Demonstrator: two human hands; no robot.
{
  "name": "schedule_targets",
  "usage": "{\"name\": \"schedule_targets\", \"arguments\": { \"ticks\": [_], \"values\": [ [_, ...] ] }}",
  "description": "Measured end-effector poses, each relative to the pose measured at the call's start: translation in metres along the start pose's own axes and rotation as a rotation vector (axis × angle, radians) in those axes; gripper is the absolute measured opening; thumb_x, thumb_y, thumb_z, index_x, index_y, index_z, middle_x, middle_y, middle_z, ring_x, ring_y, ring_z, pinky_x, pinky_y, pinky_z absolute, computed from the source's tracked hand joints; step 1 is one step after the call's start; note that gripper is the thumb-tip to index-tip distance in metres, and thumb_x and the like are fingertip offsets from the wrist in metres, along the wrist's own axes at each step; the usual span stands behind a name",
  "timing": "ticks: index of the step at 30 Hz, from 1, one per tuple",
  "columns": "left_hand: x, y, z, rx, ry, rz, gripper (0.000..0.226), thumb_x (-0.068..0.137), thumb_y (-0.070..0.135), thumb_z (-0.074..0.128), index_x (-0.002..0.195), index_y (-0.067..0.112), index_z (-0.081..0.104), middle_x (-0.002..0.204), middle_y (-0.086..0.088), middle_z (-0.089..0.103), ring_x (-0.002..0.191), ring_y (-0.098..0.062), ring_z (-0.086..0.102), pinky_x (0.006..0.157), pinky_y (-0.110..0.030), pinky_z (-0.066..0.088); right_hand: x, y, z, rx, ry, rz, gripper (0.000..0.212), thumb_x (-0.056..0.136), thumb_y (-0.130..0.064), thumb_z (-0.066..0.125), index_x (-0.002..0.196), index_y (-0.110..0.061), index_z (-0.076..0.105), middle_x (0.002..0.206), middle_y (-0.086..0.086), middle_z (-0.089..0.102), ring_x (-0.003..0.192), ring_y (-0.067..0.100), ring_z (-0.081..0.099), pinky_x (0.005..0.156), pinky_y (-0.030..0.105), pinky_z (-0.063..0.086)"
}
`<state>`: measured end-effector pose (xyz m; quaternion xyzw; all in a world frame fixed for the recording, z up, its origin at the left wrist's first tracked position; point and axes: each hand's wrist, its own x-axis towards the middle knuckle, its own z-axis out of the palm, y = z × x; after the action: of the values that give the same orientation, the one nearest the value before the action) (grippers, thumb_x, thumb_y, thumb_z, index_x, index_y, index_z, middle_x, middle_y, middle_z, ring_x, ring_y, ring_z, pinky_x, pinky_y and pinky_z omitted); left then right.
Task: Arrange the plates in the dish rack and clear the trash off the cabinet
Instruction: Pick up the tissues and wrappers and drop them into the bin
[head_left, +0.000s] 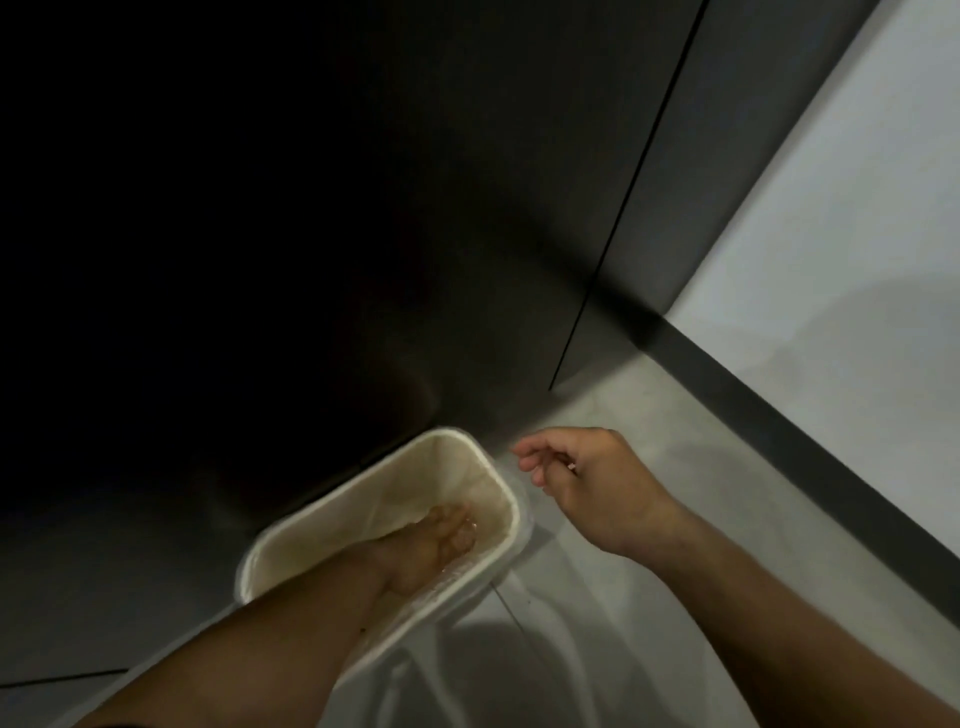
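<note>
Left hand (436, 545) curled inside bin (457, 462), right hand (592, 483) loosely curled

Bare left hand (421, 551) and bare right hand (592, 483) on bare forearms, uncovered as far up as shows. Rounded knuckles, narrow wrists. Left side dim and blurred; finer marks there impossible to tell.
</note>
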<state>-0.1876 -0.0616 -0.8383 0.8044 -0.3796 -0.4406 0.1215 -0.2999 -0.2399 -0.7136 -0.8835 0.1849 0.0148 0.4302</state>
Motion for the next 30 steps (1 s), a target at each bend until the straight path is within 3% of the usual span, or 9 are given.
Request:
{"name": "schedule_targets", "arguments": {
  "ticks": [3,5,7,10,13,16,22,30],
  "values": [
    [-0.033,0.012,-0.027,-0.033,0.091,-0.002,0.045,0.103,0.022,0.041,0.146,0.010,0.038,0.154,-0.013,0.032,0.140,-0.027,0.032,0.105,-0.016,0.031,-0.008,-0.009,-0.012,-0.038,-0.018,0.036,0.029,0.099,-0.010,0.053,0.120,-0.024,0.066,0.095,-0.025,0.058,0.090,-0.011,0.058,0.077,0.003,0.044],
    [-0.064,0.028,-0.055,0.045,0.129,-0.020,0.040,0.102,0.024,0.041,0.139,0.011,0.048,0.145,-0.011,0.046,0.132,-0.025,0.042,0.101,-0.021,0.033,-0.015,-0.028,-0.028,-0.045,-0.034,0.060,0.027,0.099,-0.017,0.053,0.122,-0.027,0.065,0.102,-0.023,0.059,0.094,-0.008,0.057,0.080,0.005,0.042],
    [-0.101,0.056,-0.088,0.132,0.172,-0.027,0.032,0.102,0.031,0.039,0.118,0.014,0.062,0.124,-0.007,0.063,0.112,-0.023,0.057,0.091,-0.027,0.040,-0.023,-0.056,-0.051,-0.044,-0.048,0.067,0.026,0.099,-0.024,0.053,0.121,-0.031,0.065,0.104,-0.022,0.060,0.095,-0.006,0.057,0.083,0.010,0.043],
    [-0.161,0.114,-0.141,0.181,0.307,-0.003,0.031,0.100,0.039,0.039,0.091,0.022,0.063,0.098,0.002,0.066,0.086,-0.015,0.063,0.079,-0.032,0.049,-0.039,-0.109,-0.104,-0.087,-0.046,0.060,0.021,0.098,-0.034,0.052,0.113,-0.037,0.065,0.097,-0.025,0.060,0.091,-0.006,0.057,0.080,0.016,0.047],
    [-0.223,0.184,-0.197,0.167,0.483,0.093,0.029,0.097,0.044,0.042,0.098,0.028,0.066,0.092,0.014,0.060,0.081,-0.003,0.058,0.076,-0.029,0.051,-0.058,-0.172,-0.173,-0.140,0.025,-0.001,0.016,0.096,-0.039,0.053,0.106,-0.040,0.065,0.091,-0.025,0.058,0.086,-0.008,0.055,0.070,0.012,0.043],
    [-0.287,0.267,-0.255,0.189,0.574,0.204,0.027,0.097,0.047,0.041,0.096,0.032,0.064,0.089,0.017,0.057,0.078,0.002,0.056,0.072,-0.023,0.050,-0.078,-0.241,-0.251,-0.160,0.102,-0.061,0.011,0.095,-0.038,0.055,0.101,-0.040,0.064,0.092,-0.023,0.058,0.085,-0.006,0.056,0.071,0.013,0.044],
    [-0.390,0.413,-0.367,0.327,0.752,0.424,0.026,0.096,0.040,0.046,0.094,0.023,0.066,0.091,0.006,0.062,0.083,-0.010,0.059,0.075,-0.027,0.047,-0.117,-0.357,-0.399,-0.242,0.216,-0.179,0.014,0.094,-0.030,0.061,0.105,-0.027,0.070,0.095,-0.013,0.061,0.086,0.001,0.056,0.074,0.008,0.040],
    [-0.430,0.501,-0.443,0.355,0.933,0.461,0.022,0.096,0.039,0.048,0.097,0.025,0.065,0.090,0.010,0.058,0.079,-0.006,0.054,0.069,-0.026,0.044,-0.132,-0.414,-0.498,-0.348,0.245,-0.235,0.026,0.093,-0.036,0.062,0.118,-0.028,0.062,0.103,-0.017,0.050,0.094,0.001,0.052,0.077,0.015,0.040]
  ]
}}
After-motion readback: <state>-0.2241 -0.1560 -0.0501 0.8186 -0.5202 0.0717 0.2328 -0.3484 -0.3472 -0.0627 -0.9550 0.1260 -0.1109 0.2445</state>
